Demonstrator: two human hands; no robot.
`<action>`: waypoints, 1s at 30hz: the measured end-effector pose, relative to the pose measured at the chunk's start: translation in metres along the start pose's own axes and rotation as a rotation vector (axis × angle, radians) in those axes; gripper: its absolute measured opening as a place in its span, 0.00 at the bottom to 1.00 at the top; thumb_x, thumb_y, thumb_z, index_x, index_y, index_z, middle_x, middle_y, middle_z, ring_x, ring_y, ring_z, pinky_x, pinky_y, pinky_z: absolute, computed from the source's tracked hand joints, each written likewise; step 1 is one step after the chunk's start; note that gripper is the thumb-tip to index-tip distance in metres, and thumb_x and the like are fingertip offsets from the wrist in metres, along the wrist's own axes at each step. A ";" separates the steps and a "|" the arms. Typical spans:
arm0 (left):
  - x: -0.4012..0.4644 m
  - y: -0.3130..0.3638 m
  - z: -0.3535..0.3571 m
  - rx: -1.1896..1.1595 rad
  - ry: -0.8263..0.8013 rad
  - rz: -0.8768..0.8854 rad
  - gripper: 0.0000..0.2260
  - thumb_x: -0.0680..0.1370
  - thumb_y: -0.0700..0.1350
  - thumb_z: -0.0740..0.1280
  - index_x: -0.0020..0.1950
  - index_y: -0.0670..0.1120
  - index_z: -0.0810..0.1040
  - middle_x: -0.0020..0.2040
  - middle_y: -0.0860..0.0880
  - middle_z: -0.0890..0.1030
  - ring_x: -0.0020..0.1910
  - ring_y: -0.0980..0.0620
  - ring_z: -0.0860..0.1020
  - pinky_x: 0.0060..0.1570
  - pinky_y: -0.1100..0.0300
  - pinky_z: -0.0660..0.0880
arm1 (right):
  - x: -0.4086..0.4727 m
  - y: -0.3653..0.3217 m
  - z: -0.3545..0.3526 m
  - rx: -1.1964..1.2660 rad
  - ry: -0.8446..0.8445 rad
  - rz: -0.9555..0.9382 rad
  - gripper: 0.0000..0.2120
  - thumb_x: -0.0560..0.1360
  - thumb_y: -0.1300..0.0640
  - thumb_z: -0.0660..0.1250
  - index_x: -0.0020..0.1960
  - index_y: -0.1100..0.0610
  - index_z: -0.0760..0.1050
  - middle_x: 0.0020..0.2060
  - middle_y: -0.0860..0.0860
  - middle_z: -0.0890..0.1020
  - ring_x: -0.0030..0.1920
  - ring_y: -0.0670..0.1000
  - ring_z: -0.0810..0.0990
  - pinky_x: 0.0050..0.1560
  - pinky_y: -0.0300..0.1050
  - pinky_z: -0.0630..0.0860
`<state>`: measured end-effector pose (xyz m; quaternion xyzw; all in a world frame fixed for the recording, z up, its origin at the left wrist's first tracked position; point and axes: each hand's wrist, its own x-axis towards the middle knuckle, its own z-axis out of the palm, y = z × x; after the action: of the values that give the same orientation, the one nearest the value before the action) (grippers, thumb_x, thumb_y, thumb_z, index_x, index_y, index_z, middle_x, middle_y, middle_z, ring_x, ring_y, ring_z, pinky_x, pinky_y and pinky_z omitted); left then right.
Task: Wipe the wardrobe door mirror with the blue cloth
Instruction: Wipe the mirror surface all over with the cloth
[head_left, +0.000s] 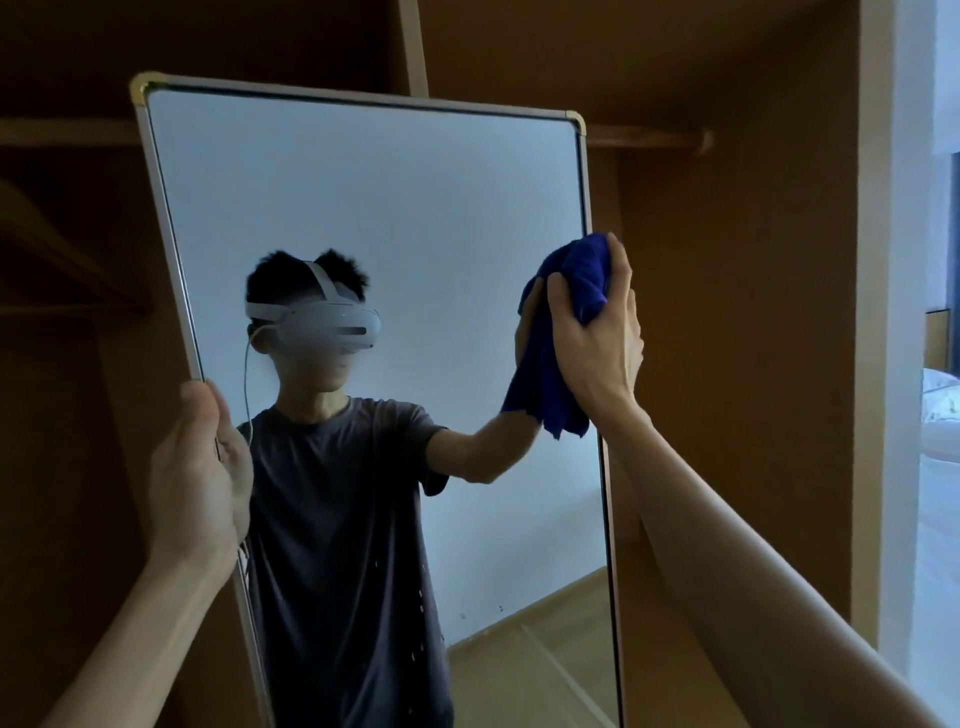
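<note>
A tall mirror (395, 208) in a pale metal frame with gold corner caps fills the middle of the head view. My right hand (602, 338) grips a bunched blue cloth (566, 322) and presses it against the glass near the right edge, at mid height. A corner of the cloth hangs down below the hand. My left hand (200, 467) clasps the mirror's left frame edge, thumb in front, fingers behind. The glass reflects a person wearing a white headset and a dark T-shirt.
Brown wardrobe panels (727, 312) surround the mirror. A wooden rail (654, 139) runs behind its upper right corner. Shelves (67, 218) lie in shadow on the left. At the far right a bright opening (940, 467) shows a pale floor and bedding.
</note>
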<state>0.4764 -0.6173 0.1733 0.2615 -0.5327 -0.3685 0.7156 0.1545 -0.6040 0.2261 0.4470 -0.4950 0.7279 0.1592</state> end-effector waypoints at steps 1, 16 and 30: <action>-0.001 -0.001 0.000 0.033 0.010 0.004 0.23 0.76 0.72 0.59 0.35 0.54 0.69 0.25 0.57 0.65 0.21 0.60 0.60 0.20 0.66 0.55 | -0.004 0.004 -0.001 0.002 -0.020 0.023 0.32 0.79 0.36 0.61 0.79 0.38 0.54 0.72 0.48 0.74 0.52 0.48 0.77 0.53 0.51 0.76; -0.027 -0.020 0.006 0.091 0.163 -0.040 0.26 0.75 0.74 0.51 0.32 0.57 0.73 0.25 0.61 0.73 0.24 0.67 0.72 0.33 0.69 0.70 | -0.173 0.108 -0.050 0.190 -0.273 0.413 0.15 0.76 0.34 0.61 0.63 0.29 0.67 0.50 0.30 0.80 0.51 0.37 0.81 0.61 0.60 0.79; -0.053 -0.015 0.011 0.178 0.141 -0.048 0.24 0.79 0.71 0.52 0.34 0.54 0.64 0.21 0.58 0.67 0.20 0.63 0.65 0.25 0.71 0.65 | -0.216 0.064 -0.007 -0.320 -0.179 -0.267 0.32 0.81 0.45 0.61 0.81 0.54 0.59 0.81 0.57 0.60 0.81 0.66 0.54 0.81 0.65 0.47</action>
<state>0.4536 -0.5829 0.1352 0.3618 -0.5050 -0.3175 0.7164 0.2267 -0.5823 0.0139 0.5405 -0.5526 0.5700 0.2786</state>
